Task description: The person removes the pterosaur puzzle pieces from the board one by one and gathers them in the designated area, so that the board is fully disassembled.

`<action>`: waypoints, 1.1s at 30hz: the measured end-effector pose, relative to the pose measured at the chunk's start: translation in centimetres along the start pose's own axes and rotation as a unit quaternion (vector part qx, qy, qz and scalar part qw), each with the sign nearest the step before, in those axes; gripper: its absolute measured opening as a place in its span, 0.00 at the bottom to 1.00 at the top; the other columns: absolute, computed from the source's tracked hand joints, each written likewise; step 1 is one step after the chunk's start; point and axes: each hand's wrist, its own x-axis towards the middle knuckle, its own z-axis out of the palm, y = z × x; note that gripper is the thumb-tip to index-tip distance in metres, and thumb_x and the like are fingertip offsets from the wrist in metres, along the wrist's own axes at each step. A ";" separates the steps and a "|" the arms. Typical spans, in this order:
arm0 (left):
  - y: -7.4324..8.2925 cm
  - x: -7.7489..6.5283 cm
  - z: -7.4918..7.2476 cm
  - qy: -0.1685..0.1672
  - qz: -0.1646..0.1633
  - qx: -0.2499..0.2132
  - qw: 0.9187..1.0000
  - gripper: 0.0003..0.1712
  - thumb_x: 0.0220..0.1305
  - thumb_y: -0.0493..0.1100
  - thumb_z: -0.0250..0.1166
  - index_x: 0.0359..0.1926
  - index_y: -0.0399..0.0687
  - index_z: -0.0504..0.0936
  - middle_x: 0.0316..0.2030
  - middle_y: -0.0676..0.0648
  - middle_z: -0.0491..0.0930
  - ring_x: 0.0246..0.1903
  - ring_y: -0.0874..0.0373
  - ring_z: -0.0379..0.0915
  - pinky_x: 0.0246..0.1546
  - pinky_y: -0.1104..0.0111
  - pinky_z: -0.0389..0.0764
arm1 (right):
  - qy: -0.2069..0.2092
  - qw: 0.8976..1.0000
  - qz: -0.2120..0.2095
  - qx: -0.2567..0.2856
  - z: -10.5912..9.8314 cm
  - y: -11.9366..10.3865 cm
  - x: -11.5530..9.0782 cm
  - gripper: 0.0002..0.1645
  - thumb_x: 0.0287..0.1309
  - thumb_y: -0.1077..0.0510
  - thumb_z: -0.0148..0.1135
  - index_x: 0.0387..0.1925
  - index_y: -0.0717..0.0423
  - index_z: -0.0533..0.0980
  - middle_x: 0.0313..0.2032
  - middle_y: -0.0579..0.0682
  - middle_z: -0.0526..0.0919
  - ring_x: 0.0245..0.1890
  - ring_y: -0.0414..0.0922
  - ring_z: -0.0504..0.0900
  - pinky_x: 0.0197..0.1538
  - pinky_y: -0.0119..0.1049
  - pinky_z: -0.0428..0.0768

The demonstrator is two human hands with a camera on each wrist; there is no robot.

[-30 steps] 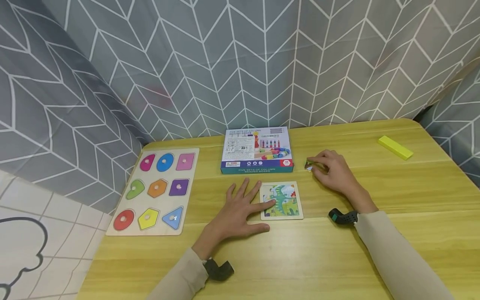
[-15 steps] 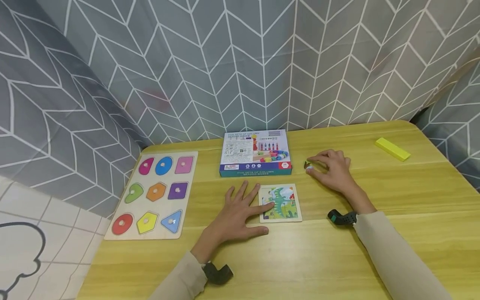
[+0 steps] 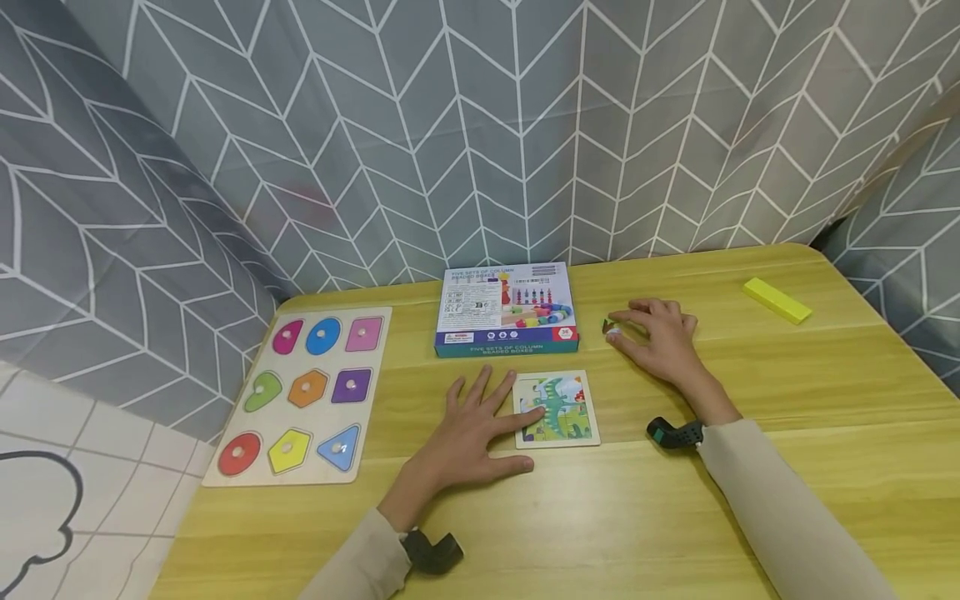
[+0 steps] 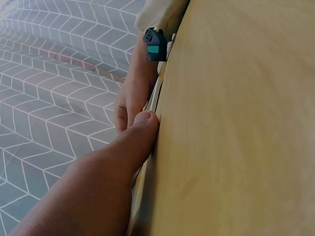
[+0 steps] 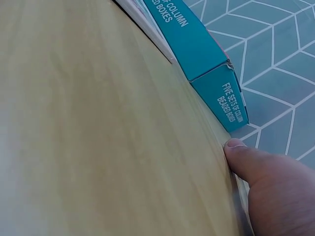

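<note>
The left hand (image 3: 476, 442) is spread out with straight fingers, holding nothing, one finger on the picture puzzle (image 3: 567, 408). The puzzle is almost square, so no side is longer. From the right hand (image 3: 663, 337) it lies to the left and closer to the person; the left hand is nearer it. Farther left is the shape board (image 3: 324, 419). The right hand's grip pinches a small piece (image 3: 608, 327), just right of the box (image 3: 507, 310). A yellow block (image 3: 777, 300) sits far right. I count one puzzle, one loose piece, one box, one yellow block, and one board with nine shapes (image 3: 300, 387).
</note>
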 end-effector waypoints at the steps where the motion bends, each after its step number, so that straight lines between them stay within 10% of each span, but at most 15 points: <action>1: 0.0 0.0 0.0 0.001 0.001 0.000 1.000 0.39 0.63 0.79 0.53 0.74 0.89 0.57 0.83 0.48 0.41 0.82 0.38 0.27 0.74 0.33 0.37 | 0.001 1.000 0.001 0.000 0.0 0.0 0.1 0.22 0.62 0.50 0.69 0.55 0.56 0.83 0.62 0.69 0.73 0.61 0.68 0.63 0.53 0.63 0.50; 33: 0.0 0.0 -0.1 0.000 0.002 0.002 1.000 0.40 0.63 0.79 0.53 0.75 0.87 0.57 0.83 0.48 0.42 0.81 0.37 0.28 0.74 0.34 0.37 | 0.006 1.000 -0.007 -0.001 0.0 -0.2 0.2 0.24 0.63 0.51 0.69 0.57 0.57 0.82 0.64 0.68 0.74 0.65 0.68 0.64 0.55 0.66 0.50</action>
